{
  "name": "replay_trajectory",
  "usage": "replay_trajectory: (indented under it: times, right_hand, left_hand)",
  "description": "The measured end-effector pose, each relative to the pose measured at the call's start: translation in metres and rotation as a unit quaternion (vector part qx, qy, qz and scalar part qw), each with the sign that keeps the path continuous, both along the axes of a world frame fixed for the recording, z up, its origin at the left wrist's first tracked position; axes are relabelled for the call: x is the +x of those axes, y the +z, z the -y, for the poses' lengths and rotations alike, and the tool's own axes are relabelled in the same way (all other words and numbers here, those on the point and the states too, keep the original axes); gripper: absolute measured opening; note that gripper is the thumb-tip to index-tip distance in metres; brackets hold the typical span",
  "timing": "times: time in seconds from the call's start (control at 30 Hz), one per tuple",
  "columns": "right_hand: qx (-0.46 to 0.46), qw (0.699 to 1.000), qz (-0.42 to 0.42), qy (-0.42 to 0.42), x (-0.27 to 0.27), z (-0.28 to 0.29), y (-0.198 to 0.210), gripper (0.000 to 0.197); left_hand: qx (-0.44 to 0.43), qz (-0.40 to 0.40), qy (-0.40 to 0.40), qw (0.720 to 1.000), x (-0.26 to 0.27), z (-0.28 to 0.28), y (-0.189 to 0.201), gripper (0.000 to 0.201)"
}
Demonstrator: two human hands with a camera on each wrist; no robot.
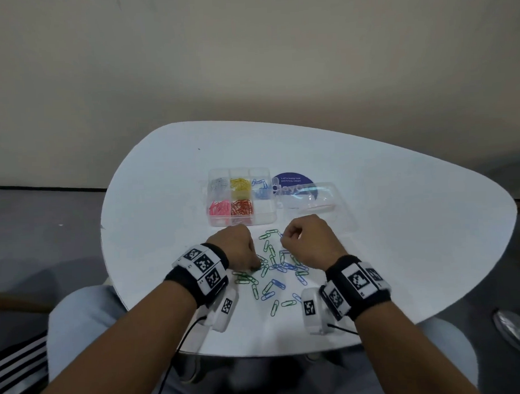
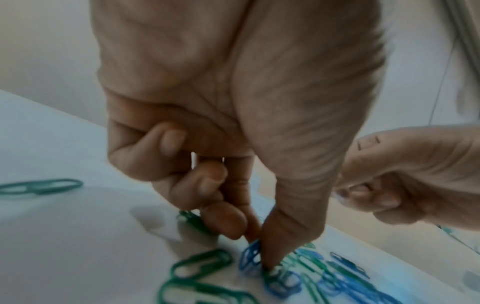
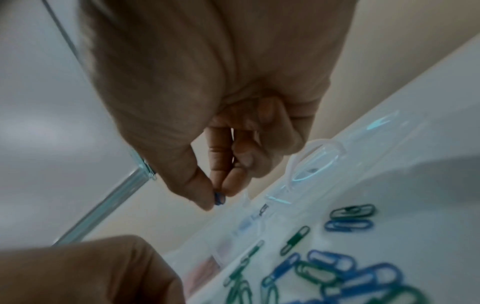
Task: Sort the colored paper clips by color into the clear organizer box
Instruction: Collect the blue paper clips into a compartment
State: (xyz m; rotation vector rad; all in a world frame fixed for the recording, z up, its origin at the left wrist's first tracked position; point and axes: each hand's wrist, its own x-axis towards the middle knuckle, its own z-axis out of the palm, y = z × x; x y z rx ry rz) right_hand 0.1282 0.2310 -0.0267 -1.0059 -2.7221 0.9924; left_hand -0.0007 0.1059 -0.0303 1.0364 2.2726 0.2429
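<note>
Loose green and blue paper clips (image 1: 273,270) lie in a pile on the white table (image 1: 401,221), in front of the clear organizer box (image 1: 242,221). The box holds silver, yellow, blue, pink and red clips in separate compartments; its front right one looks empty. My left hand (image 1: 240,247) reaches down into the pile, and in the left wrist view its thumb and forefinger pinch a blue clip (image 2: 250,259) standing on edge. My right hand (image 1: 304,239) hovers above the pile's far side, pinching another blue clip (image 3: 219,198) between thumb and forefinger.
The box's clear lid (image 1: 309,201) lies open to the right of the box, partly over a round dark blue sticker (image 1: 292,181). The table's near edge is just behind my wrists. Grey floor surrounds the table, and a plain wall stands behind it.
</note>
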Motion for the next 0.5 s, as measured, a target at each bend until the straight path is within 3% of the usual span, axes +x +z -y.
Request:
replay_trajectory:
  times: [0.13,0.27,0.37,0.5]
  right_hand:
    - [-0.074,0.991,-0.101,-0.043,0.009,0.003,0.007,0.008]
    - [-0.139,0.981,-0.132,-0.043,0.008,0.014,0.013,0.008]
    - [-0.180,0.973,-0.141,-0.035,0.007,0.021,0.018,0.009]
    - [-0.193,0.972,-0.137,0.004,0.000,0.034,0.026,0.008]
  left_hand:
    - [0.044,0.015,0.012,0.999,-0.002,0.003,-0.002,0.020]
    - [0.164,0.131,0.092,0.973,-0.004,0.012,0.007,0.012]
    - [0.248,0.312,0.184,0.899,-0.004,0.021,0.013,0.017]
    - [0.251,0.473,0.285,0.795,0.004,0.023,0.013,0.016]
